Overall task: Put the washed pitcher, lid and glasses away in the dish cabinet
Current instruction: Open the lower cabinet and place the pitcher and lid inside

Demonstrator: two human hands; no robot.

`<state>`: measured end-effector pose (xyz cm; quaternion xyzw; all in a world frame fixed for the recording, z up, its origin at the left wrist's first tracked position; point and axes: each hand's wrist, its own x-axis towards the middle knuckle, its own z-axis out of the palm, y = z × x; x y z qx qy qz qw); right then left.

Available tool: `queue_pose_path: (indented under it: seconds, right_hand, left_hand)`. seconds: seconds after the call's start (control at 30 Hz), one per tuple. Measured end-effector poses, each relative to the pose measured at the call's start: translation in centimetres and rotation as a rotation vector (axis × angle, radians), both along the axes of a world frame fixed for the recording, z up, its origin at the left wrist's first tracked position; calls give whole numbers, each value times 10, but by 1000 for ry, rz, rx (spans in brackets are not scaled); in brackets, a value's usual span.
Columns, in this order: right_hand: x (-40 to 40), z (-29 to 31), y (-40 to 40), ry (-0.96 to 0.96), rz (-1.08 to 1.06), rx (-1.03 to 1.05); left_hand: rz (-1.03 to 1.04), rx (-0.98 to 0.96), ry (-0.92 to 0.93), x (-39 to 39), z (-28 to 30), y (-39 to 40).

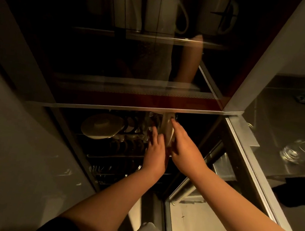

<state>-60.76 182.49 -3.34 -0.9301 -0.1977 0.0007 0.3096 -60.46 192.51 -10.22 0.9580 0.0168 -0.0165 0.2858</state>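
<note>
A pale, upright object, seemingly the pitcher point(167, 129), is clasped between the left hand point(156, 145) and the right hand point(186, 147), fingers curled against its sides, inside the lower rack point(114, 157) of the dish cabinet. It is judged rigid, smooth, possibly slippery and breakable, best held at both flanks. Both forearms are stretched forward and down. A white bowl point(102, 126) sits left of the hands; a glass point(297, 153) lies far right.

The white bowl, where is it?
The white bowl sits on the wire rack inside the lower cabinet, left of the left hand, in the head view.
</note>
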Motion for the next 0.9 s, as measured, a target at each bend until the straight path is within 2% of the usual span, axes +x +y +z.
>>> queue_pose_path:
  seconds: [0.17,0.27,0.4,0.57,0.9]
  right_hand:
    - [-4,15,-20,-224,6,-410]
    - [-6,25,-44,-352,-64,-662]
    - [-8,28,-89,-279,-207,-837]
    - [-9,23,-99,-167,-234,-900]
    - [-8,29,-92,-141,-215,-909]
  left_hand:
    - [14,-33,-41,-1,3,2]
    - [22,-43,-88,0,2,2]
    - [6,-36,-81,-1,3,5]
    - [-1,-22,-72,-1,4,5]
    - [20,-48,-34,4,10,8]
